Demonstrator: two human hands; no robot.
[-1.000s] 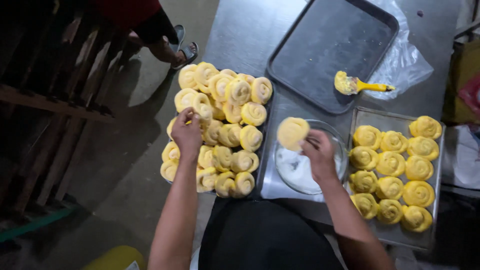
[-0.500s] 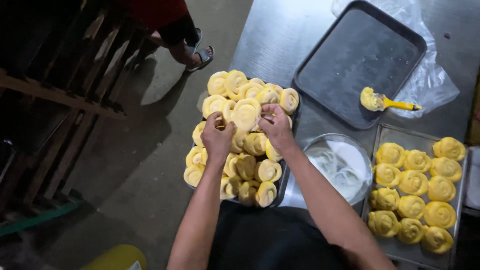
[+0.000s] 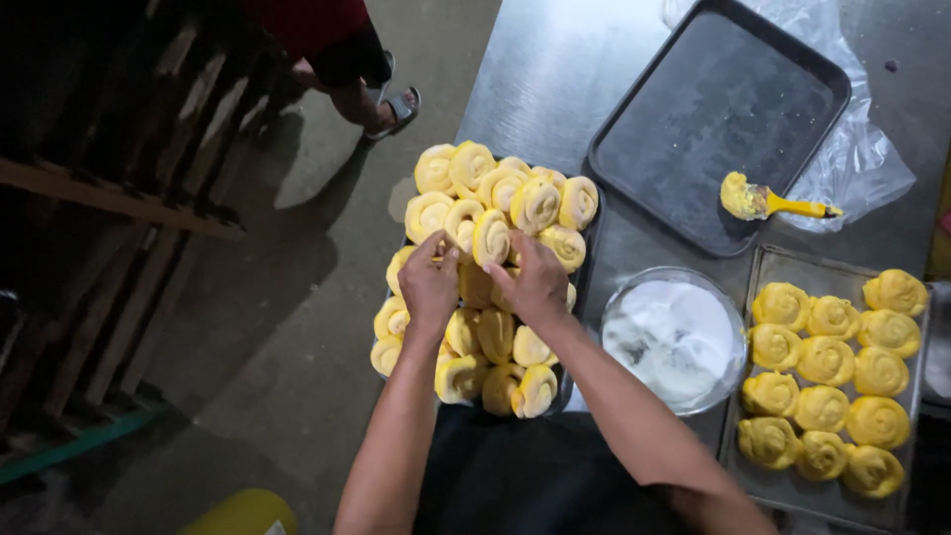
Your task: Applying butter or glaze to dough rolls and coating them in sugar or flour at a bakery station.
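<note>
1. My view is bright on the steel table (image 3: 555, 79), with soft glare from above.
2. The left side is dim; the wooden racks (image 3: 119, 208) sink into shadow.
3. A shadow crosses the floor (image 3: 297, 327).
4. Edges look slightly soft.

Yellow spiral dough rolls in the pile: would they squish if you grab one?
Probably. The yellow spiral dough rolls look soft and sag against each other, so a firm pinch would likely dent them. Their glossy surface suggests slipperiness. Piled loosely, neighbours may tumble.

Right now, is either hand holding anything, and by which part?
Both the left hand and right hand rest on the piled spiral dough rolls; whether either actually grips one cannot be told.
</note>
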